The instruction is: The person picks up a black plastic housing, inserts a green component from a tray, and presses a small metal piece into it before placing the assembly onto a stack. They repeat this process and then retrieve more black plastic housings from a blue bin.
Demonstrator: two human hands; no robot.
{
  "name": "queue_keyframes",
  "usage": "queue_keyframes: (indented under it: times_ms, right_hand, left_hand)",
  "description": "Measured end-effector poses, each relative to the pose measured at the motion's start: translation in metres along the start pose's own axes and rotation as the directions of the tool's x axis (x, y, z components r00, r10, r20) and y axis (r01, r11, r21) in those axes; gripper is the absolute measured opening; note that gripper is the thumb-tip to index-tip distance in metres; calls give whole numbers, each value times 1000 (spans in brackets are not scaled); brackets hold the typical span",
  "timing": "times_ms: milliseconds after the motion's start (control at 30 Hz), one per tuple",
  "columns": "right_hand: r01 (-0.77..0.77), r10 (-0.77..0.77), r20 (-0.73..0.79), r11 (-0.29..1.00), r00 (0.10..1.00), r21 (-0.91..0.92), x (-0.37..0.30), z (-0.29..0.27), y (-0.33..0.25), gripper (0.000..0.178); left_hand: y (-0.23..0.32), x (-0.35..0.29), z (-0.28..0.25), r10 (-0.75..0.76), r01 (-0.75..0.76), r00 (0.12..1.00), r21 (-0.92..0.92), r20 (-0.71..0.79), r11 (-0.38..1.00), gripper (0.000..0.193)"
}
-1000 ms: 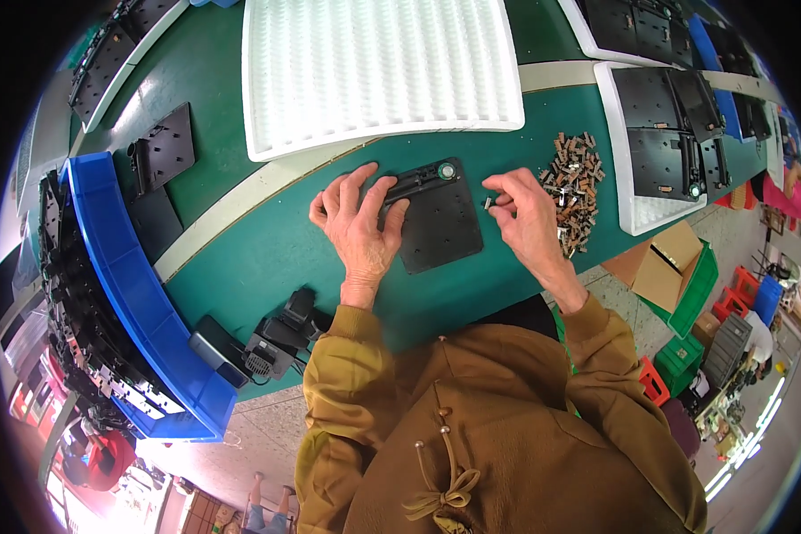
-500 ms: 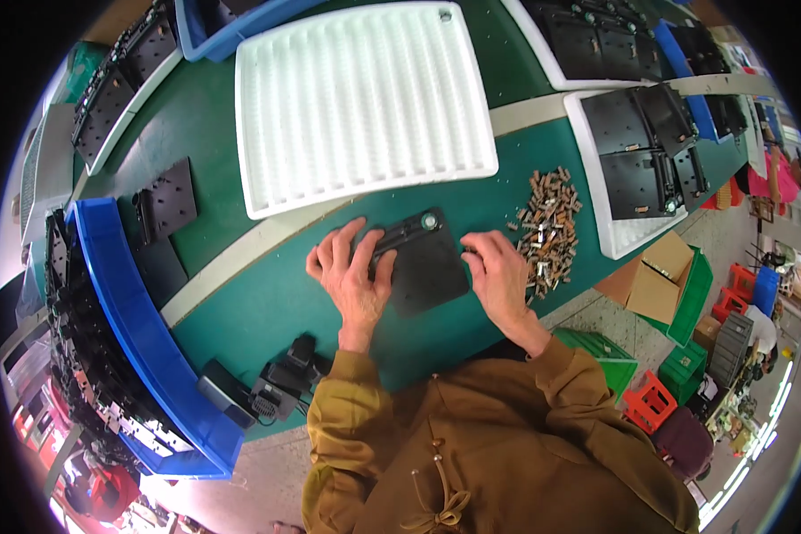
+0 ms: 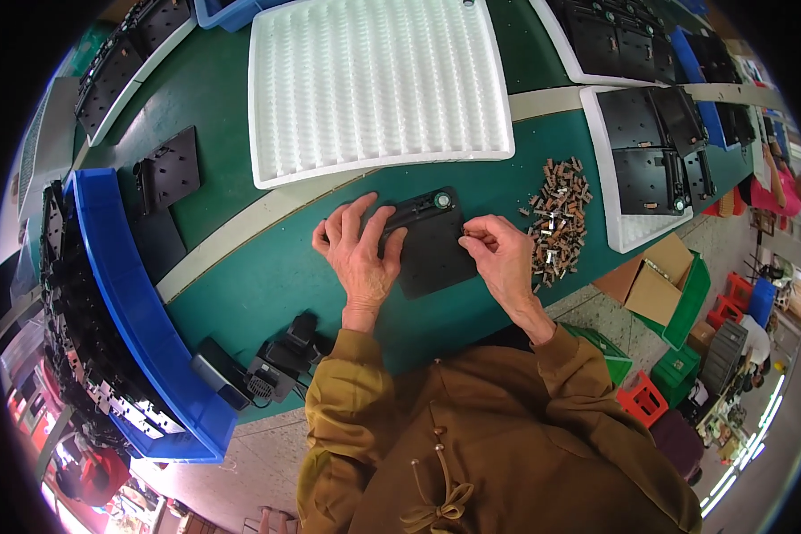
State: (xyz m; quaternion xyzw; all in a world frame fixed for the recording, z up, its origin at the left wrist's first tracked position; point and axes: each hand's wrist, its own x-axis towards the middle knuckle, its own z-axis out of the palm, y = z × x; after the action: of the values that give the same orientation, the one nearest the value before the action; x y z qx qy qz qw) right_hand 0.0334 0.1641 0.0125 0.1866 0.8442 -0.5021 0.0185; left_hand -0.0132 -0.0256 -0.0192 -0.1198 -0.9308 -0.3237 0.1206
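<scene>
A flat black plastic panel (image 3: 436, 258) lies on the green table, with a raised bar along its far side and a round metallic piece (image 3: 442, 201) at the bar's end. My left hand (image 3: 362, 251) grips the panel's left side, its fingers bent over the bar and its thumb on the panel. At the panel's right edge, my right hand (image 3: 502, 264) is closed in a pinch. Something tiny and dark seems to sit at its fingertips, too small to make out. Just right of that hand is a pile of small brown and silvery pieces (image 3: 558, 222).
A white ridged foam tray (image 3: 378, 89) lies beyond the panel. More black panels rest on a foam tray (image 3: 627, 233) at the right. A blue bin (image 3: 133, 294) of black parts stands left, near a dark corded device (image 3: 271, 378). Another panel (image 3: 173, 169) lies far left.
My right hand has come in against the panel's right edge, its fingertips pinched closer together. My left hand keeps its hold on the panel. The whole view has shifted slightly.
</scene>
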Motion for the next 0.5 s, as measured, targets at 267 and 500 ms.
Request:
queue_keyframes:
  times_ms: [267,500]
  right_hand:
    - [57,-56,20,997,998,-49,0,7,-3,15]
    - [157,-158,8,970,987,-187,-2,11,-3,15]
  left_hand:
    - [-2,-2,-1,-4,4,1000,-26,-6,1000,30]
    - [-3,-2,-1,-2,1,1000,-48,-12,999,29]
